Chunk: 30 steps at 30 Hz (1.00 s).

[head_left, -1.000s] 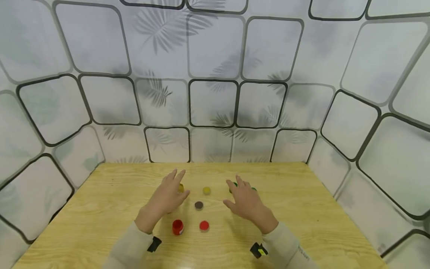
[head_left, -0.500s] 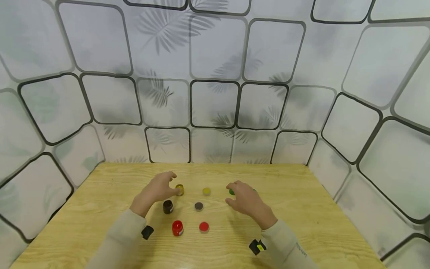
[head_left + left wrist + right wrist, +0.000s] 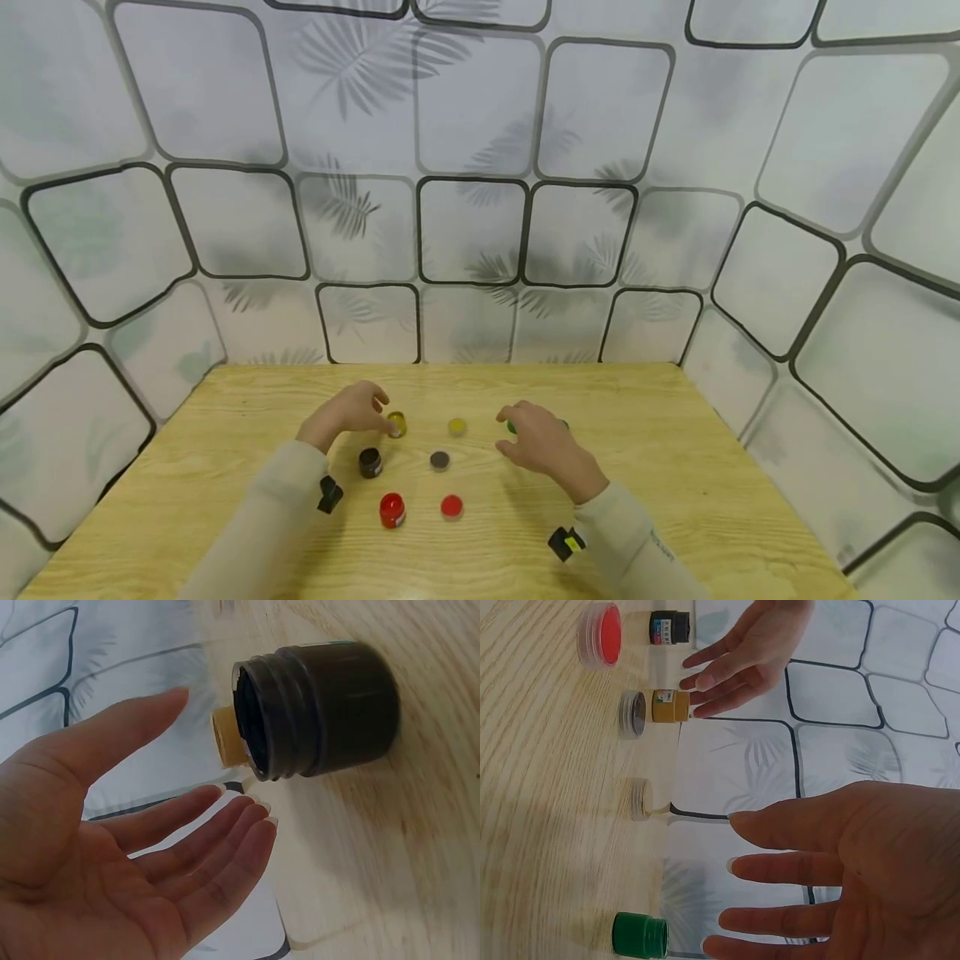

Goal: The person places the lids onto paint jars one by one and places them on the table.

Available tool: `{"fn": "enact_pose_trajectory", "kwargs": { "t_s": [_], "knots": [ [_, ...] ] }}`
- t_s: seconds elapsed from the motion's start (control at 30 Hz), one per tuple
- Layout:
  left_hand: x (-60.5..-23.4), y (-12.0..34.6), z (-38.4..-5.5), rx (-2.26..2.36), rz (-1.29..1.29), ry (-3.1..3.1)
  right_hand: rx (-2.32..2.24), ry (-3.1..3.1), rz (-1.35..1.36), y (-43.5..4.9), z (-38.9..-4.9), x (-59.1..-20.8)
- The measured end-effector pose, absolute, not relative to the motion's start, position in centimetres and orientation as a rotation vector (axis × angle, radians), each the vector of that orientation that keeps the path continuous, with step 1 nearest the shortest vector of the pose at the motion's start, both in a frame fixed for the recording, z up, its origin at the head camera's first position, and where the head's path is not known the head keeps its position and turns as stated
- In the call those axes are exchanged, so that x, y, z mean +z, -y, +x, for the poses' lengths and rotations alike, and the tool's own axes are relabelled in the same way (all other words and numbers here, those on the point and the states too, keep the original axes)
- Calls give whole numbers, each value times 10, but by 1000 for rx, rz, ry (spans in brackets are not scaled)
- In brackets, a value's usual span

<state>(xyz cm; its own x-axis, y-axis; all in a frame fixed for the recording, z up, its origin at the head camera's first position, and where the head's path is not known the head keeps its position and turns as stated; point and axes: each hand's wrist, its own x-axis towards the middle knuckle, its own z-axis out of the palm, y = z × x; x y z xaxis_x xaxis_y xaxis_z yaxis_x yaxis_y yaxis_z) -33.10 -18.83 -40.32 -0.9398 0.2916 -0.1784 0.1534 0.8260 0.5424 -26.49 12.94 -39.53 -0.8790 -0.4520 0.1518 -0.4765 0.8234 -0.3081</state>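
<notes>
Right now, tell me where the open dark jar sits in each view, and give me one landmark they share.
Head: dark jar, below and left of centre.
Left wrist: dark jar, large, upper right.
Right wrist: dark jar, small, near the top edge, left of centre.
Shared landmark: the left hand, in all three.

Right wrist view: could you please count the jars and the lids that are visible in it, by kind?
Jars: 3 (dark jar, yellow jar, green jar)
Lids: 3 (red lid, dark lid, yellow lid)
Total: 6
</notes>
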Motion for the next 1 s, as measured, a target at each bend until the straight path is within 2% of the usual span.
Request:
{"fn": "enact_pose_trajectory", "kwargs": {
  "t_s": [1.0],
  "knots": [
    [-406, 149, -343, 607, 99, -2775, 538, 2951, 805, -123, -267, -393]
  ]
}}
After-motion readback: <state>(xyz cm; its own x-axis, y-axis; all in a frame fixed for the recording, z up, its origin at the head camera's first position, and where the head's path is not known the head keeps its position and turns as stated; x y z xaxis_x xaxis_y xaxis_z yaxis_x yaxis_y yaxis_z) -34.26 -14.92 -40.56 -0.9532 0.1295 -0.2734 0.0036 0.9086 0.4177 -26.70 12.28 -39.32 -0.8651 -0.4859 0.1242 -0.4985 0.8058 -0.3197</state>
